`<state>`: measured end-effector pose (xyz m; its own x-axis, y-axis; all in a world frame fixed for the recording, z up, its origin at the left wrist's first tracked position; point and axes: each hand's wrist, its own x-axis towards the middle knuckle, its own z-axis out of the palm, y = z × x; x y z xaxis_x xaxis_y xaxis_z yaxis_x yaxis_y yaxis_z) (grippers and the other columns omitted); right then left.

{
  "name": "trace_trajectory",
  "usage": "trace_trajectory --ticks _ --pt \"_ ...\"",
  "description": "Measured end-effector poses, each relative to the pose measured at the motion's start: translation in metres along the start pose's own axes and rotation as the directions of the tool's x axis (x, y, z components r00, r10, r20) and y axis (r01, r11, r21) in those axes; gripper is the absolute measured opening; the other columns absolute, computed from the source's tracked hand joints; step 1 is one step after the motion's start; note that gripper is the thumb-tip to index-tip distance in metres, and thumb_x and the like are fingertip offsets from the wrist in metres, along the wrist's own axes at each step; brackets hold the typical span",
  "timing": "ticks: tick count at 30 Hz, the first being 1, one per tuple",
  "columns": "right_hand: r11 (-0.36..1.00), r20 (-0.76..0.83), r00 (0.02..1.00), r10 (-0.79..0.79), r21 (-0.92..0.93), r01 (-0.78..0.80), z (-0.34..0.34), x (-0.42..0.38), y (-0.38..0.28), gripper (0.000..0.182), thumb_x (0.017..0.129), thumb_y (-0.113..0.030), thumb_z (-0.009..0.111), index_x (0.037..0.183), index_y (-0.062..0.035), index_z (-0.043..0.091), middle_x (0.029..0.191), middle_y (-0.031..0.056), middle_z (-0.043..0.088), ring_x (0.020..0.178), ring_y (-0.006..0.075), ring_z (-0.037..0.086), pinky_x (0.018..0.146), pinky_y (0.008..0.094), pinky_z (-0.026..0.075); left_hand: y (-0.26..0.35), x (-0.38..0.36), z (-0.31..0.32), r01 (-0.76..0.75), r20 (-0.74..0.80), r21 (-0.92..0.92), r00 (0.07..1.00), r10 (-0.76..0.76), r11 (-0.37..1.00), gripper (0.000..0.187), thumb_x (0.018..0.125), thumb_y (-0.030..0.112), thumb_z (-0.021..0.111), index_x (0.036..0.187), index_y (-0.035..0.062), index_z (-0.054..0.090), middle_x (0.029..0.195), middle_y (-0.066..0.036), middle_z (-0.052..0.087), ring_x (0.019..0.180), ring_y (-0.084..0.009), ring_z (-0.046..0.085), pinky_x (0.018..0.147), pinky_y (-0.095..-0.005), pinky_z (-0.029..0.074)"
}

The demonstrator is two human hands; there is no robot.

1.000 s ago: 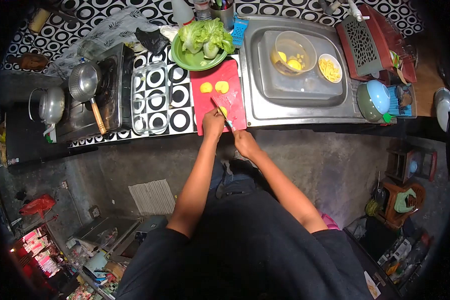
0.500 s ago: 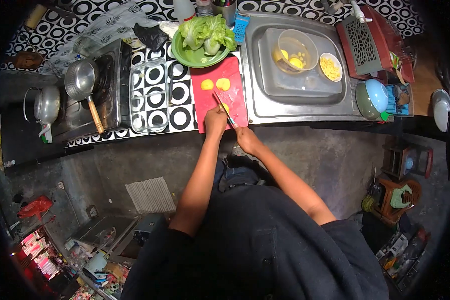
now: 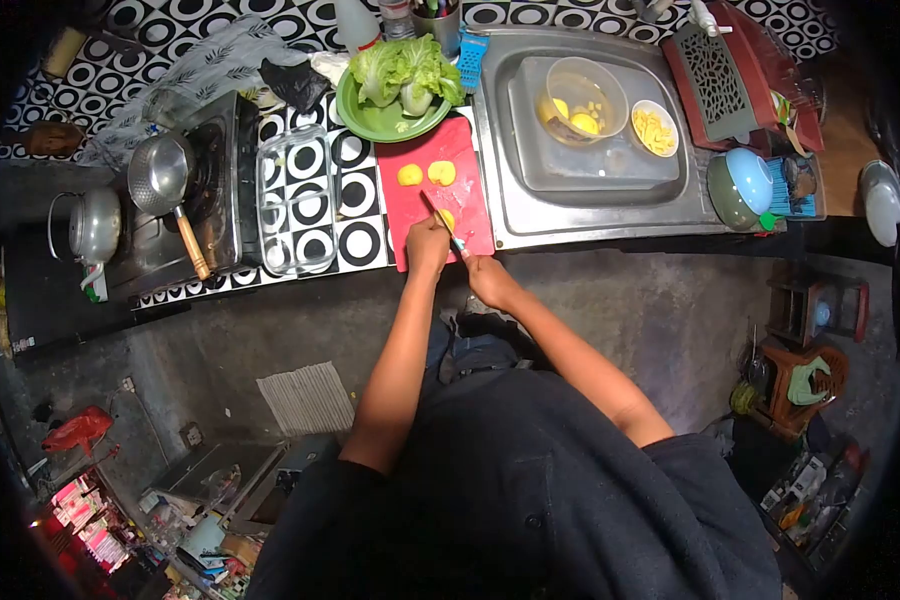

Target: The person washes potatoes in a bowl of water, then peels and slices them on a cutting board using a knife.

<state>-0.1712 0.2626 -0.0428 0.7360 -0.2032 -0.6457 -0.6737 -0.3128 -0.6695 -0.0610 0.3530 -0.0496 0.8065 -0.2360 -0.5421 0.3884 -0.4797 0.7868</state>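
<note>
My right hand (image 3: 492, 281) is closed around the handle of a knife (image 3: 440, 213), whose blade points up and left over a red cutting board (image 3: 395, 217). My left hand (image 3: 428, 247) is curled beside the blade, its fingers against a peeled yellow potato piece (image 3: 447, 217); part of the contact is hidden. Two more potato pieces, one on the left (image 3: 410, 175) and one on the right (image 3: 441, 173), lie farther up the board.
Beyond the board stands a green bowl (image 3: 395, 127) of leafy greens. On the right, the steel sink (image 3: 500, 150) has a clear tub (image 3: 620, 103) with potatoes and a small bowl (image 3: 655, 129) of cut strips. A glass dish (image 3: 297, 258) and stove (image 3: 225, 190) are left.
The knife has shifted slightly left relative to the board, and more of the potato piece shows right of the blade. My left hand has drawn slightly back. The camera view has tilted slightly.
</note>
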Motion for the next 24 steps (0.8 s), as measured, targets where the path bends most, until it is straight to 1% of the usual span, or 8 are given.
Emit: trace_trajectory --ticks 4,7,10,13,16,19,20,24 --pt "0.997 -0.08 0.994 -0.075 0.019 0.077 0.012 0.002 0.007 0.067 0.109 -0.042 0.024 0.102 0.0134 0.062 0.104 0.0399 0.061 0.106 0.0553 0.056 0.093 0.0558 0.044 -0.006 0.004 0.002 -0.05 -0.028 0.042 0.998 0.051 0.998 0.028 0.098 0.018 0.055 0.097 -0.0008 0.075 0.069 -0.002 0.062 0.061 -0.0109 0.048 0.056 -0.032 0.037" --pt "0.999 -0.041 0.998 -0.053 0.005 0.053 0.007 0.005 0.006 0.068 0.109 -0.042 0.023 0.101 0.0134 0.062 0.102 0.0396 0.061 0.104 0.0553 0.057 0.092 0.0562 0.044 -0.003 0.002 0.002 -0.04 -0.042 0.022 0.998 0.04 0.999 0.027 0.098 0.019 0.056 0.096 -0.0015 0.075 0.071 -0.004 0.064 0.062 -0.012 0.051 0.057 -0.0323 0.04" --pt "0.999 0.033 0.999 -0.004 0.033 0.003 -0.004 0.007 -0.002 0.068 0.109 -0.042 0.023 0.1 0.0133 0.062 0.103 0.0399 0.061 0.104 0.055 0.057 0.093 0.0555 0.044 -0.011 0.013 0.005 -0.085 -0.075 0.117 0.993 0.094 0.989 0.027 0.096 0.019 0.057 0.099 -0.0021 0.075 0.073 -0.008 0.066 0.064 -0.0137 0.055 0.06 -0.0334 0.042" --pt "0.997 0.029 0.998 0.048 0.067 -0.049 -0.005 0.007 -0.004 0.069 0.109 -0.043 0.024 0.084 0.0108 0.058 0.082 0.0342 0.062 0.082 0.049 0.06 0.081 0.0531 0.045 -0.013 0.015 0.006 -0.07 -0.07 0.121 0.994 0.079 0.99 0.028 0.095 0.02 0.058 0.101 -0.0025 0.074 0.073 -0.01 0.067 0.064 -0.0159 0.058 0.06 -0.0356 0.044" --pt "0.999 -0.072 0.996 -0.05 -0.005 0.05 0.01 0.012 0.012 0.07 0.109 -0.045 0.022 0.087 0.0112 0.058 0.084 0.0348 0.062 0.084 0.0498 0.06 0.082 0.0533 0.045 -0.027 0.025 0.01 -0.15 -0.095 0.175 0.981 0.169 0.973 0.028 0.095 0.022 0.059 0.102 0.0002 0.075 0.075 -0.011 0.068 0.065 -0.0173 0.06 0.061 -0.0361 0.045" --pt "0.988 -0.174 0.973 -0.152 0.01 0.156 0.018 0.009 0.011 0.071 0.109 -0.045 0.022 0.089 0.0117 0.059 0.087 0.0362 0.061 0.087 0.0504 0.06 0.084 0.0532 0.045 -0.024 0.021 0.005 -0.09 -0.061 0.204 0.993 0.104 0.975 0.028 0.096 0.024 0.059 0.103 0.0036 0.076 0.076 -0.011 0.07 0.064 -0.0181 0.061 0.06 -0.0366 0.046" --pt "0.998 -0.068 0.996 -0.053 0.029 0.055 0.012 0.008 0.009 0.07 0.109 -0.045 0.022 0.092 0.0122 0.059 0.091 0.0374 0.061 0.091 0.0504 0.06 0.085 0.0529 0.044 -0.03 0.029 0.006 -0.091 -0.04 0.193 0.994 0.1 0.977 0.027 0.096 0.026 0.059 0.104 0.0071 0.077 0.076 -0.01 0.071 0.063 -0.0177 0.061 0.059 -0.0365 0.045" --pt "0.996 -0.084 0.994 -0.077 0.032 0.079 0.01 0.013 0.012 0.068 0.109 -0.044 0.023 0.092 0.0107 0.059 0.089 0.0368 0.06 0.089 0.0497 0.06 0.084 0.0523 0.044 -0.025 0.027 0.008 -0.118 -0.066 0.215 0.989 0.135 0.969 0.029 0.097 0.026 0.058 0.103 0.0044 0.077 0.074 -0.009 0.069 0.06 -0.0172 0.059 0.055 -0.0367 0.044"
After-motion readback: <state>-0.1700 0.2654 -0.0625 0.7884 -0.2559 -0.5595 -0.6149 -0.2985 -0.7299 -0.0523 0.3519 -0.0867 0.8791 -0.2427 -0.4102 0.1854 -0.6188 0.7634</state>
